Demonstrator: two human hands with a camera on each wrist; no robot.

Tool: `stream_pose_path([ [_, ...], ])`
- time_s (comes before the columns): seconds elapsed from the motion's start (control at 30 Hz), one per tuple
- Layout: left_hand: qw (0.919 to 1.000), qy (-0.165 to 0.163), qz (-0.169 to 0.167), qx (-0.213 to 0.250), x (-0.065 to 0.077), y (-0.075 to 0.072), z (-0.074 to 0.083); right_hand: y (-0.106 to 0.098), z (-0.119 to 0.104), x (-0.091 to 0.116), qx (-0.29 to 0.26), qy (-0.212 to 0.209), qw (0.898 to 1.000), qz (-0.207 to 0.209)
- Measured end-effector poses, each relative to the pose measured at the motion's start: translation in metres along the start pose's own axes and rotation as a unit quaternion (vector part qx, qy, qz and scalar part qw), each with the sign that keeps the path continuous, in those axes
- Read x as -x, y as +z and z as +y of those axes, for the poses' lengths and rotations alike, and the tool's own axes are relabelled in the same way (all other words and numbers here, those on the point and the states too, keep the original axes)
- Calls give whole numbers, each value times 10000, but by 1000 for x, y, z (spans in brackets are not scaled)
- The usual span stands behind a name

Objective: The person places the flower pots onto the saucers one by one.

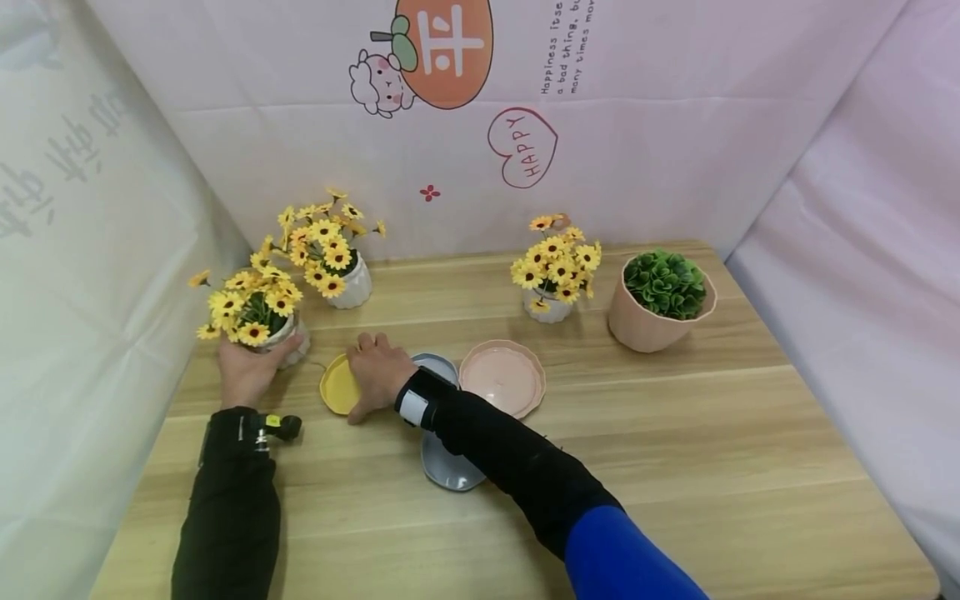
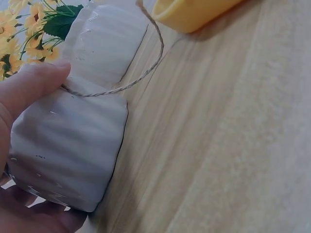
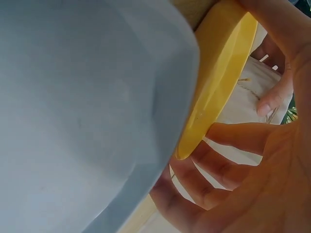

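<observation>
Flowerpot [image 2: 68, 145] in left hand [image 1: 250, 371]; right hand [image 1: 381, 374] seemingly grips yellow dish [image 1: 338, 387].

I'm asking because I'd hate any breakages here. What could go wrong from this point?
The twine looping out from the white pot held by the left hand comes close to the yellow dish that the right hand grips; it might snag. That pot stands close to another flower pot, so a careless move could knock them together. The right forearm reaches over the blue-grey plates; lowering it might shift them.
</observation>
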State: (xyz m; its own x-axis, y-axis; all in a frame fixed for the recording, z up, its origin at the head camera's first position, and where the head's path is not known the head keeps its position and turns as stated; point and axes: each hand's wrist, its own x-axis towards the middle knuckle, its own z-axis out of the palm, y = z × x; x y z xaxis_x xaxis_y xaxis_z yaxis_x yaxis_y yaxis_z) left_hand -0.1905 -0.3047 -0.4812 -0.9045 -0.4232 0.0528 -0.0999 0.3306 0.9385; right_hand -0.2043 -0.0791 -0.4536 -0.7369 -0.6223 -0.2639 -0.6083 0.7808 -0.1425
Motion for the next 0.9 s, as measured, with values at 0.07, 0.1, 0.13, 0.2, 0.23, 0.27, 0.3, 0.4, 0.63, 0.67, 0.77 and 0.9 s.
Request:
stream_pose_path([
  [0.07,10000,-1,12,-51,0,0,0,0,1,1,-32,0,10000,-8],
  [0.1,10000,27,26,-74,0,0,0,0,1,1,-39,-2,10000,-14],
  [0.13,9999,13,39,-106,1,0,1,0,1,1,-55,-9,10000,-21],
  [0.2,9999,21,52,-123,1,0,1,-1,2,3,-85,-35,9999,-40],
  [0.23,9999,12,47,-129,1,0,1,-1,3,4,-99,-53,9999,-42],
  [0.27,9999,4,49,-130,1,0,2,-1,3,5,-120,-63,9999,-44],
  [0.3,9999,-16,44,-126,2,0,2,-2,4,6,-135,-76,9999,-40],
  [0.4,9999,3,51,-136,3,0,3,-3,6,10,-171,-113,9998,-39],
  [0.63,9996,228,96,-139,10,-1,5,0,12,17,-270,-165,9995,-84],
  [0.67,9996,217,96,-154,11,-1,5,0,13,18,-275,-175,9994,-93],
  [0.77,9997,147,85,-191,14,-1,6,3,16,20,-272,-203,9994,-109],
  [0.9,9998,-4,36,-192,17,-1,6,3,19,24,-273,-214,9993,-138],
])
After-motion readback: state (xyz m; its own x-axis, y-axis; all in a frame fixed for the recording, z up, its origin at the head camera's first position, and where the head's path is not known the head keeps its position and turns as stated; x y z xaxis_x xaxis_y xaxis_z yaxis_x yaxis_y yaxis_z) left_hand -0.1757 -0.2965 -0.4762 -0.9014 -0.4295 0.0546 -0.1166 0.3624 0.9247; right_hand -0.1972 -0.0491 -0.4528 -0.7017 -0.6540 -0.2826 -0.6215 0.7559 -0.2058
